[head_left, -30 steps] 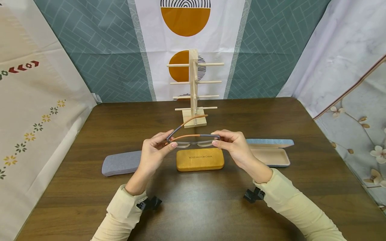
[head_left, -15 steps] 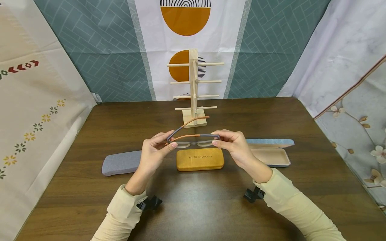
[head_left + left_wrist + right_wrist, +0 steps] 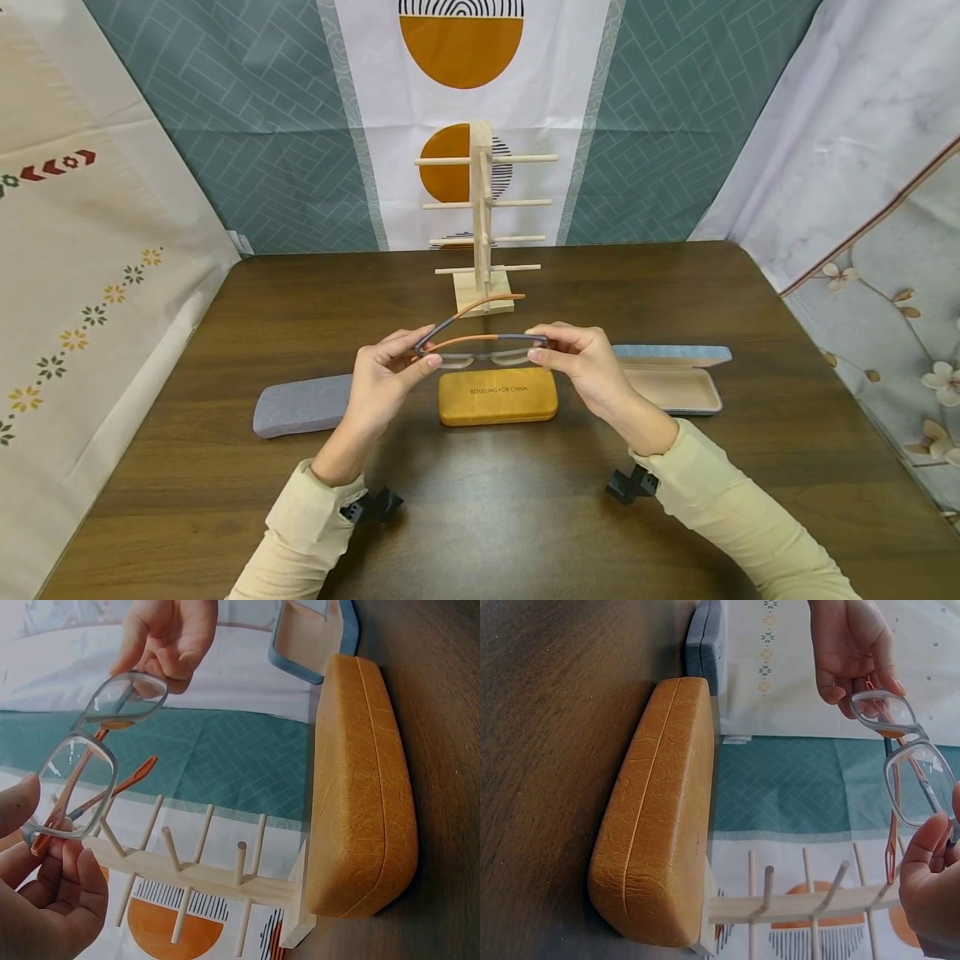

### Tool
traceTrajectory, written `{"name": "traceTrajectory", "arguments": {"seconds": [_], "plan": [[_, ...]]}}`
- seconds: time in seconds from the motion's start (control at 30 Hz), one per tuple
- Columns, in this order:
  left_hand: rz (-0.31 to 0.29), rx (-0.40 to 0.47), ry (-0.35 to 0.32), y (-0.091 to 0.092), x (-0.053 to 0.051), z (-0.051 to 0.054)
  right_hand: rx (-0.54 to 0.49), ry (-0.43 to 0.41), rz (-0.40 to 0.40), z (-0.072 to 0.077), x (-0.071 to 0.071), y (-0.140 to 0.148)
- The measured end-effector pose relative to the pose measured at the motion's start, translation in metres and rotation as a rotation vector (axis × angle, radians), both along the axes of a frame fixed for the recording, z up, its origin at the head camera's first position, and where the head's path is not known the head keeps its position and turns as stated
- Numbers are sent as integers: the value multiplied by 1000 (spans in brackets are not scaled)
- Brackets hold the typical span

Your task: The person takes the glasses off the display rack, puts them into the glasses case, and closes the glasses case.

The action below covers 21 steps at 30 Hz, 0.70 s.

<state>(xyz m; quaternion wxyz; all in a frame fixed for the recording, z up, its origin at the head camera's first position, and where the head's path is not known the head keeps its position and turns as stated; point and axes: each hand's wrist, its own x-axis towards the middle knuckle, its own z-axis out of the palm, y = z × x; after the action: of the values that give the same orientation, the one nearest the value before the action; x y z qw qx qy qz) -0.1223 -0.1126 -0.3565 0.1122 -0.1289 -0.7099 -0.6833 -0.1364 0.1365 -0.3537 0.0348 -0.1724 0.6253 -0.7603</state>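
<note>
A pair of eyeglasses (image 3: 482, 357) with grey frame and orange-tipped temples is held up above the table between both hands. My left hand (image 3: 384, 375) pinches its left end between thumb and fingers, and my right hand (image 3: 581, 362) pinches the right end. One temple slants outward toward the back; the other lies folded behind the lenses. Both lenses face me in the left wrist view, where the eyeglasses (image 3: 112, 716) hang tilted. Under them on the table lies a closed mustard-yellow glasses case (image 3: 498, 398) with lettering on its lid.
Behind the eyeglasses stands a wooden display rack (image 3: 482, 208) with several pegs. A closed grey glasses case (image 3: 303, 406) lies at the left, partly behind the left hand. On the right, an open blue glasses case (image 3: 675, 387) shows its beige lining. Fabric backdrops surround the table (image 3: 480, 517).
The slanting temple has swung slightly inward and down, its orange tip shifting right. Both hands keep nearly the same place and grip.
</note>
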Motion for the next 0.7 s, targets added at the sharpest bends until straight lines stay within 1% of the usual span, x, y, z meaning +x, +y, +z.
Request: {"name": "traceTrajectory", "arguments": {"seconds": [0.17,0.4,0.7], "plan": [[2,-3,0,0,0,0,5,-3,1,1,0,0],[-3,-4,-5,-1,-1,-1,19,-31,-9,1,0,0],[-10,-16,-6,-2,0,-2,6,-37,-3,1,0,1]]}}
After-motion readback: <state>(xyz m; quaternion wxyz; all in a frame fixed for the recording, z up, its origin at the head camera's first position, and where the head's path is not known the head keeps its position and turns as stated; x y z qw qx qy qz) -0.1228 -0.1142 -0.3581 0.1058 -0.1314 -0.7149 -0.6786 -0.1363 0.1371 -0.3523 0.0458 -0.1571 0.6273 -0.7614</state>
